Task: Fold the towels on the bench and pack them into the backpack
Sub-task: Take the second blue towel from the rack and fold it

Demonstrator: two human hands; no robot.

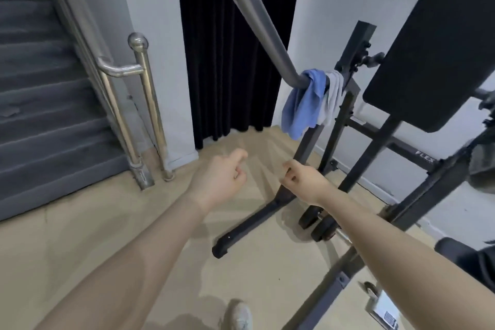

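At the far left a grey carpeted staircase is climbing away beside a steel handrail that is standing on the tan floor, with a black curtain hanging just to its right. You are holding your left hand out in front of you over the floor, fingers loosely curled and gripping nothing. Your right hand is sitting just beside it, apart from it, fingers likewise curled in and holding nothing. Above and beyond both hands, well clear of them, a blue towel is hanging over the bend of the bench's grey bar, and a grey towel is draping right beside it, touching it. Further right the bench's black padded backrest is tilting upward on its black frame.
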